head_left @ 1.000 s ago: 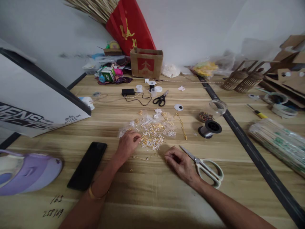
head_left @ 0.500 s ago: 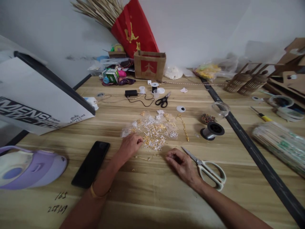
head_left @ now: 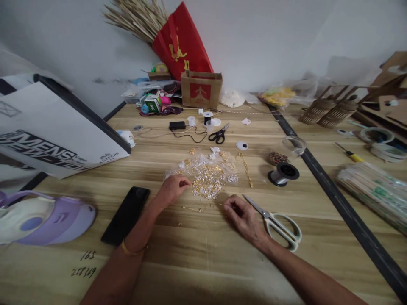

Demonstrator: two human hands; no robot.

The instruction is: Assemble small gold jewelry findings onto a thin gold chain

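Note:
A pile of small gold and silver findings point(head_left: 207, 182) lies on the wooden table, with small clear bags around its back. At the pile's left edge is my left hand point(head_left: 173, 188), thumb and forefinger pinched; what is between them is too small to name. My right hand point(head_left: 240, 214) rests right of the pile with its fingers curled together at one end of a thin gold chain point(head_left: 192, 209), and its hold is partly hidden. White-handled scissors point(head_left: 281, 226) lie beside my right hand. Another gold chain point(head_left: 246, 169) lies behind it.
A black phone point(head_left: 125, 216) and a purple visor point(head_left: 60, 218) lie to the left, near a white box point(head_left: 60, 131). On the right are a wire spool point(head_left: 283, 174), a dish of beads point(head_left: 278, 158) and packed sticks point(head_left: 372, 190). Black scissors point(head_left: 218, 134) lie farther back.
The view has shifted slightly left. My left hand's fingers have moved a little at the pile's edge, and my right hand's fingers have drawn closer together.

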